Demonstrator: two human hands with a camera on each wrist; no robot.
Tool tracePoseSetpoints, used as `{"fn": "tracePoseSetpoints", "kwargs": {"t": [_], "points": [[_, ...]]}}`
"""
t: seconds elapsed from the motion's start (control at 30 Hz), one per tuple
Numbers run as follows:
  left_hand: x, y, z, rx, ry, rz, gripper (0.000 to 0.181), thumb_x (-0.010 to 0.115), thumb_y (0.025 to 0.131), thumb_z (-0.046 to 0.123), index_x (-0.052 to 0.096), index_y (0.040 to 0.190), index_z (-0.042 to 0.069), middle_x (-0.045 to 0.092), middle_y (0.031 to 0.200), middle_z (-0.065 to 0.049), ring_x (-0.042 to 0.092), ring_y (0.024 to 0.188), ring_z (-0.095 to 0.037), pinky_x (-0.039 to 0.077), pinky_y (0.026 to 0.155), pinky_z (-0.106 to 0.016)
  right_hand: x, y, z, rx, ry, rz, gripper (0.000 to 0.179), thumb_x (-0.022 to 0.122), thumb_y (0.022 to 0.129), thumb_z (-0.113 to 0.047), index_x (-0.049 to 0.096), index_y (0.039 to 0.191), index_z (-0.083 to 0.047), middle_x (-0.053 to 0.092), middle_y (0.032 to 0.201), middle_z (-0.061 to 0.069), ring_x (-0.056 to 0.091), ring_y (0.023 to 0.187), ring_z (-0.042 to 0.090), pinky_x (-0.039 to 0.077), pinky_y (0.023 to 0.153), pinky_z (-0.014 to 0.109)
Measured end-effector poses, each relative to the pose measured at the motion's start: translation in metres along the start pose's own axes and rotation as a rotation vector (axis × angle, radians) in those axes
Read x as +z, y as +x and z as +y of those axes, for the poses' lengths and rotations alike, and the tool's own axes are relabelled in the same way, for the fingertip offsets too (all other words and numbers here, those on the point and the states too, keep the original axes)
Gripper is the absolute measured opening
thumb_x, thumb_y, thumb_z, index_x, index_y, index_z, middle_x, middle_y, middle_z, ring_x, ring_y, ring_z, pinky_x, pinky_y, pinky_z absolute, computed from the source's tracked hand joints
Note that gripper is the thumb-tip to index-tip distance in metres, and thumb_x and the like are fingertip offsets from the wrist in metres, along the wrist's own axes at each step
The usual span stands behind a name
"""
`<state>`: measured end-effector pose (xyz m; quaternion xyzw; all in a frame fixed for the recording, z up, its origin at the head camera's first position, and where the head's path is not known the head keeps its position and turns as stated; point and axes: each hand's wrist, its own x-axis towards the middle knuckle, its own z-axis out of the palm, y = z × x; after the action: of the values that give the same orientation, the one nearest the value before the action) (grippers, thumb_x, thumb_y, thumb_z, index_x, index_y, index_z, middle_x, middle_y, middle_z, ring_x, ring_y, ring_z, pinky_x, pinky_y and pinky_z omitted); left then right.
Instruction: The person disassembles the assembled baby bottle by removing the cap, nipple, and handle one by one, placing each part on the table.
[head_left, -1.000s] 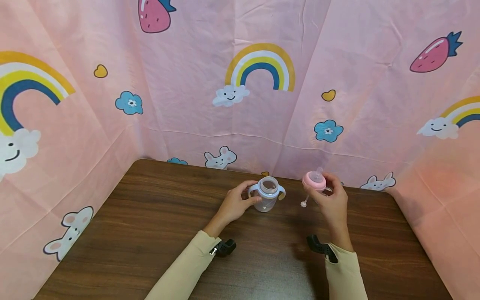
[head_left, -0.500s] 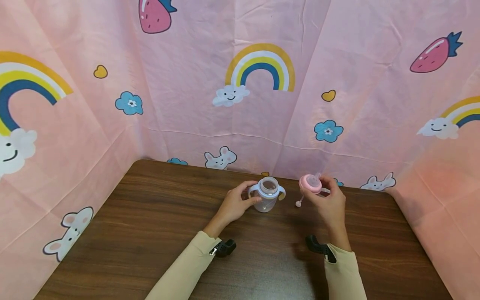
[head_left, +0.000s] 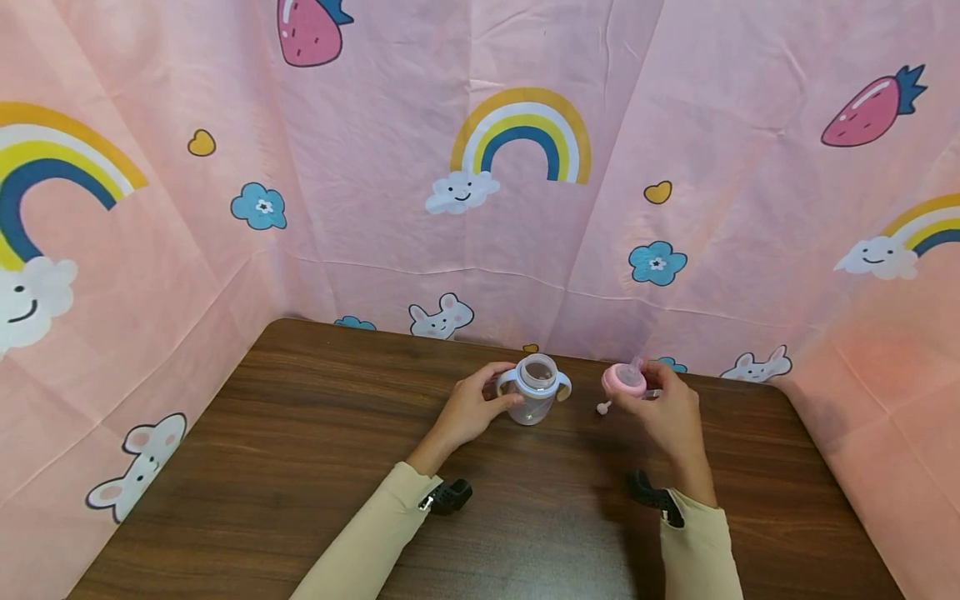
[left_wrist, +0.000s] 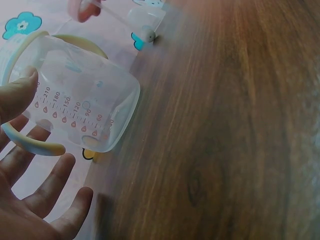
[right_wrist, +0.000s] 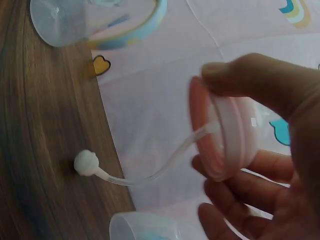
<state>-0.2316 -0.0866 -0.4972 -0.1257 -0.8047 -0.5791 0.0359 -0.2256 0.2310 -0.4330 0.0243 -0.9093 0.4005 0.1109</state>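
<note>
A clear baby bottle [head_left: 534,398] with a pale blue collar and two side handles stands upright and uncapped on the table. My left hand [head_left: 474,406] grips it by the left side, the thumb on its front and fingers about the handle. Printed measuring marks show on the bottle wall [left_wrist: 75,100] in the left wrist view. My right hand [head_left: 666,408] holds a pink bottle lid [head_left: 624,380] by its rim, apart from the bottle and to its right. From the lid's underside hangs a clear straw [right_wrist: 150,177] with a white weighted ball [right_wrist: 86,163] near the tabletop.
A clear cup-shaped cover [right_wrist: 142,227] stands on the table by the right hand, mostly hidden behind that hand in the head view. The brown wooden table [head_left: 300,467] meets a pink printed cloth [head_left: 360,208] at the back and sides.
The right hand and the lid first shifted slightly left, then a little back right and lower, and the lid's tilt changed. The left hand and bottle stay in place.
</note>
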Motion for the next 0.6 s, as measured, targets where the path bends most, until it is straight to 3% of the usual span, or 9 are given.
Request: {"fn": "tracePoseSetpoints", "kwargs": {"t": [0.3,0.6], "points": [[0.0,-0.001,0.001,-0.006,-0.018,0.001,0.05,0.086,0.099,0.022,0.069,0.145,0.013,0.072,0.14,-0.012,0.071,0.124,-0.034,0.058,0.104,-0.053,-0.004,0.002,0.012,-0.019,-0.126,-0.231,0.071,0.091,0.091,-0.037,0.063,0.14,0.007,0.071,0.128,0.028,0.069,0.108,0.041,0.061,0.091,0.055],[0.0,0.0,0.0,-0.01,-0.008,-0.004,0.051,0.086,0.099,0.023,0.069,0.146,0.014,0.071,0.141,-0.011,0.071,0.125,-0.033,0.058,0.105,-0.053,-0.005,0.004,0.021,-0.066,-0.159,-0.349,0.068,0.094,0.086,-0.038,0.068,0.133,0.004,0.072,0.117,0.019,0.066,0.098,0.031,0.059,0.08,0.042]]}}
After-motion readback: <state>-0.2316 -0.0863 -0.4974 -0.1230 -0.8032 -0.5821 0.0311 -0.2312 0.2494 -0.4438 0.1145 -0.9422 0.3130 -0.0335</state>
